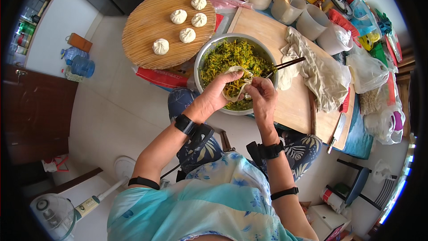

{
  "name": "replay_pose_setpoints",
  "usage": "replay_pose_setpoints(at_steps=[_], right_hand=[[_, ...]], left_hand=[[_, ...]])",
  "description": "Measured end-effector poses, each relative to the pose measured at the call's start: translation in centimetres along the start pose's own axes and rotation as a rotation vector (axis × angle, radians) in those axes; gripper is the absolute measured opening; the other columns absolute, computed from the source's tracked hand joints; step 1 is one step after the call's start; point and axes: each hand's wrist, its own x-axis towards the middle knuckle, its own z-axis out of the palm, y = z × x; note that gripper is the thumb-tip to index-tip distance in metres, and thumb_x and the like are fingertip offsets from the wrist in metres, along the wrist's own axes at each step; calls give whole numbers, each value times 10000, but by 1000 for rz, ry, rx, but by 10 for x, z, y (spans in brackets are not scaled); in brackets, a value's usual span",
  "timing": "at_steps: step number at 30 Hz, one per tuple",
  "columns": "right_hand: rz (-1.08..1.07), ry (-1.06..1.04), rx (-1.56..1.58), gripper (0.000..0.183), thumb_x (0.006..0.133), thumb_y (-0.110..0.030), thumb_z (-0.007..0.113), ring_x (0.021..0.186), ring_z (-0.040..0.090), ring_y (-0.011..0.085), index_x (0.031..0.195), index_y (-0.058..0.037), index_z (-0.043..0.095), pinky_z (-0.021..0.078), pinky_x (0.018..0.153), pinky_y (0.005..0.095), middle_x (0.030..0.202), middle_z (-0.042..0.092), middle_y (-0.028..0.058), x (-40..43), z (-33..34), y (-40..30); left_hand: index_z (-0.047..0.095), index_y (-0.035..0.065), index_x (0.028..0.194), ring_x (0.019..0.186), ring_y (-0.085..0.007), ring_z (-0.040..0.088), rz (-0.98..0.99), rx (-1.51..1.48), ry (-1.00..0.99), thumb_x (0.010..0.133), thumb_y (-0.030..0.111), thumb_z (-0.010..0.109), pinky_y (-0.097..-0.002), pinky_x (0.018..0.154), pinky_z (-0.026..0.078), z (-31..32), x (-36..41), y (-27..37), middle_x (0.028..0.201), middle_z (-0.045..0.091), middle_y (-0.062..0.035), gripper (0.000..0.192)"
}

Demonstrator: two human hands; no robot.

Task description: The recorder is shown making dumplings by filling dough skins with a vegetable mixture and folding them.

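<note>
My left hand cradles a round dough wrapper heaped with yellow-green vegetable filling. The fingers of my right hand pinch the wrapper's right edge. Both hands are over the near part of a steel bowl full of chopped vegetable filling. Dark chopsticks lean over the bowl's right rim, their tips in the filling. To the upper left, several pleated buns sit apart on a round slatted board. Some of my fingertips are hidden behind the wrapper.
On the right, a wooden board holds pale dough, a crumpled cloth, a rolling pin and a kitchen knife. Plastic tubs and bags line the far side. A fan stands lower left.
</note>
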Motion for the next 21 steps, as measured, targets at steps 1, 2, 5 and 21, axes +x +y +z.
replay_pose_setpoints(at_steps=[1,2,5,21], right_hand=[[-33,-11,7,169,791,3,704,744,579,131,947,37,651,483,683,254,849,567,52,1,1,-2],[-33,-11,9,169,791,3,704,744,579,131,947,37,651,483,683,254,849,567,52,0,2,-5],[-272,-39,-248,142,796,25,676,722,588,188,935,24,647,482,662,284,839,567,87,-2,5,-17],[26,-59,-41,138,784,84,649,768,610,139,914,38,644,513,688,296,885,585,57,-1,4,-22]], left_hand=[[610,145,1155,910,-148,631,-20,16,-24,929,300,644,-338,672,525,-2,1,1,1017,661,-9,276],[609,143,1181,914,-149,638,-41,32,-48,929,306,643,-331,674,524,-4,1,1,1032,668,-9,302],[618,136,1164,882,-140,639,-21,124,-38,932,285,634,-306,627,517,-2,1,5,1018,666,-5,276],[594,101,1178,870,-138,663,-227,223,-69,969,301,560,-313,556,545,0,-2,30,1041,659,-22,291]])
